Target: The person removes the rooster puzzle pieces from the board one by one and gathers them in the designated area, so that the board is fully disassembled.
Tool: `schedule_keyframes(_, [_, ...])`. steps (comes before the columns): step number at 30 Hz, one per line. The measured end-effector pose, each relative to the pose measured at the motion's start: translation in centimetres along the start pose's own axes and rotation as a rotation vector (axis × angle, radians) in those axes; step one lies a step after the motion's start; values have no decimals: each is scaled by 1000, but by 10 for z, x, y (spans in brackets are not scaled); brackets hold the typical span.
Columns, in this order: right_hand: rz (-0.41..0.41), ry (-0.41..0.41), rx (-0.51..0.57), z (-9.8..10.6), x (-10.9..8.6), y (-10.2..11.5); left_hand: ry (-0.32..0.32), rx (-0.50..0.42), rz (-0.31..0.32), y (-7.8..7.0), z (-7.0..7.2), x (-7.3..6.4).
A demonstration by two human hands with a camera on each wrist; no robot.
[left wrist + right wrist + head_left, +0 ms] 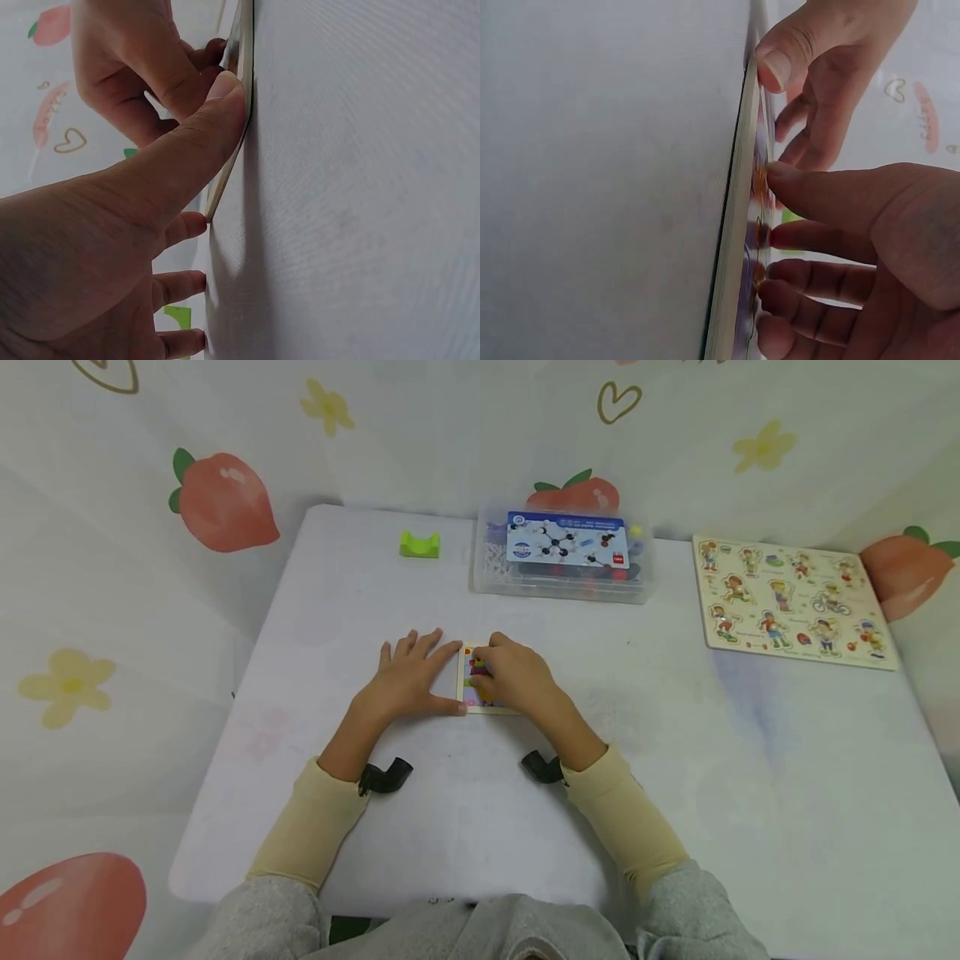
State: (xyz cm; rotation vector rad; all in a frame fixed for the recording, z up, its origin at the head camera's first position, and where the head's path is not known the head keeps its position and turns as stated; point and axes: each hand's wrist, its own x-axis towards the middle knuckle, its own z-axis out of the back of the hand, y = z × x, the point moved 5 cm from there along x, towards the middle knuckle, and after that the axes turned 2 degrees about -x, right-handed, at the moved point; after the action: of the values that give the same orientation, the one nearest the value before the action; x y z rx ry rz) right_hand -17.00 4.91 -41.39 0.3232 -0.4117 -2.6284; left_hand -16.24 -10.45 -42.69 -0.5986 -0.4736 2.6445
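Observation:
In the head view a small picture board point(489, 710) with a pale wooden rim and a colourful printed face lies on the table between the hands. My left hand point(405, 683) is at its left side with fingers spread; the thumb presses the near left corner and the index fingertip touches the far left corner. My right hand point(519, 675) covers the board's right part, fingers bent downward. In the right wrist view the right thumb and fingertips point(778, 300) touch the picture point(751, 259). Whether they pinch a loose piece is hidden.
A clear plastic case point(487, 578) with a molecule-print label stands at the back. Left of it sits a small lime-green block point(420, 545). A wooden puzzle board point(795, 602) with children's figures lies far right. A patterned cloth point(450, 435) hangs behind the table.

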Motion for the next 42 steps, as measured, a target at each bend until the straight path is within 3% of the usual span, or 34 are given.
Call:
schedule_keyframes(10, [-13, 45, 32, 2, 4, -4, -6, 8, 2, 1, 0, 2])
schedule_keyframes(28, [-62, 114, 246, -3, 20, -15, -6, 4, 9, 1, -1, 3])
schedule_keyframes(42, [-74, 86, 308, 4, 18, -14, -3, -11, 17, 0, -1, 3])
